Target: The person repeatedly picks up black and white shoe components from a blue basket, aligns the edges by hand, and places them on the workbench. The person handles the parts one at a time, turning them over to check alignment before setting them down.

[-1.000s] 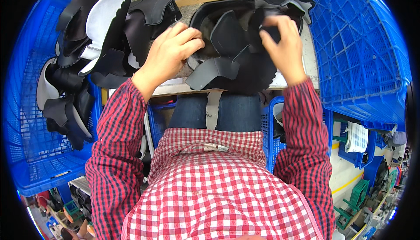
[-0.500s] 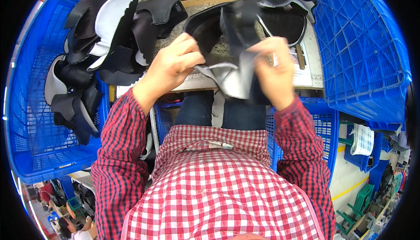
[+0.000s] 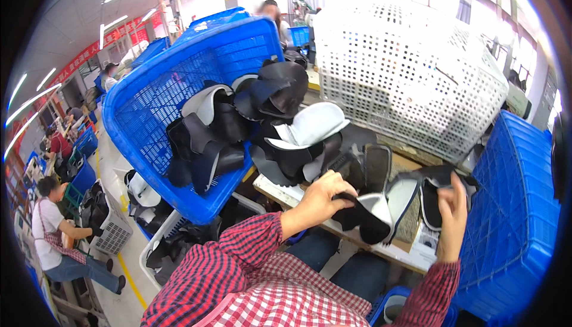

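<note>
My left hand point(image 3: 319, 205) pinches the edge of a black shoe upper point(image 3: 369, 224) with a white lining, held just over the front edge of the worktable. Its curved white inner side faces up, and the black part hangs toward me. To the right of it, my right hand point(image 3: 453, 214) is raised with its fingers apart, seemingly holding nothing. Just behind that hand, more black upper pieces point(image 3: 430, 200) lie on the table. Left of my left hand, a heap of black and white uppers point(image 3: 313, 125) spills over the table.
A blue crate point(image 3: 179, 193) tilts at the left with several uppers inside. A white perforated crate point(image 3: 405, 82) stands behind the table point(image 3: 411, 258). Another blue crate point(image 3: 506, 225) is close on my right. At far left, a person in a checked apron point(image 3: 56, 231) stands by a grey basket.
My view has swung up and to the left, bringing the room into sight. My right hand has come away from the upper, while my left hand keeps hold of it.
</note>
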A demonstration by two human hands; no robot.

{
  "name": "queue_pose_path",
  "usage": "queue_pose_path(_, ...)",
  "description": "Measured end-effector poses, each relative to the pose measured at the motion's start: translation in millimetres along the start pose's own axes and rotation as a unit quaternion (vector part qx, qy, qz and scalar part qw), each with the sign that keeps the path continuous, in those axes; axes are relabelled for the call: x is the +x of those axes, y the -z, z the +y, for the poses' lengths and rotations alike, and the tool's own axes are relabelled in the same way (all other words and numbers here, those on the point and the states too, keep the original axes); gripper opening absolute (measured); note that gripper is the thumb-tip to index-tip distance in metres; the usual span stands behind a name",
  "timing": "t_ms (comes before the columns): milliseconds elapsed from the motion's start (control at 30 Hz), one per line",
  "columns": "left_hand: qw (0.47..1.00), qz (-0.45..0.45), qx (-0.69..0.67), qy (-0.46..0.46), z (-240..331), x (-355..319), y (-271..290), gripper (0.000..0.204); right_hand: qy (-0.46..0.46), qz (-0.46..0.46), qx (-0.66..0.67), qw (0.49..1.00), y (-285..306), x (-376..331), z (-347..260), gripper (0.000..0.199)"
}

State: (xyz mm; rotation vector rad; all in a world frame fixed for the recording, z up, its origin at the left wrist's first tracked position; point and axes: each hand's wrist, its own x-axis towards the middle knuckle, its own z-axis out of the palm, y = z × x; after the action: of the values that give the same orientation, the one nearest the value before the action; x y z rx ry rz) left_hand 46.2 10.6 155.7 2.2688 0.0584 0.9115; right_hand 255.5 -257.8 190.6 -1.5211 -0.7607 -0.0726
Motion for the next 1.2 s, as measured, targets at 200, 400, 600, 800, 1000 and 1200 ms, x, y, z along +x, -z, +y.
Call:
queue_pose_path(200,0.996,0.011,-0.071,0.059,11.5,10.2,-25.1,0.027,0.328,-0.305,-0.056,0.892,-145.8,38.8,-155.2,0.078)
queue_pose_path(400,0.957,0.148,-0.244,0.044,12.4,0.3,-20.0,0.024,0.332,-0.331,-0.049,0.882,-145.8,4.2,-141.8,0.045)
queue_pose_path(600,0.993,0.032,-0.046,0.103,-9.3,-10.9,6.5,0.026,-0.209,-0.461,0.164,0.847,-60.6,-112.5,12.3,0.019)
queue_pose_path(800,0.997,0.039,-0.029,0.064,-11.1,-13.2,2.3,0.029,-0.379,-0.341,0.219,0.832,-40.6,-225.8,78.6,0.035)
queue_pose_path(1000,0.999,0.048,-0.018,0.014,-16.0,-21.3,5.4,0.032,-0.358,-0.364,0.313,0.801,-51.5,-230.5,86.8,0.048)
queue_pose_path(1200,0.999,0.01,-0.022,0.03,-5.4,-30.2,6.4,0.031,-0.355,-0.117,0.717,0.588,-106.3,-201.0,96.4,0.057)
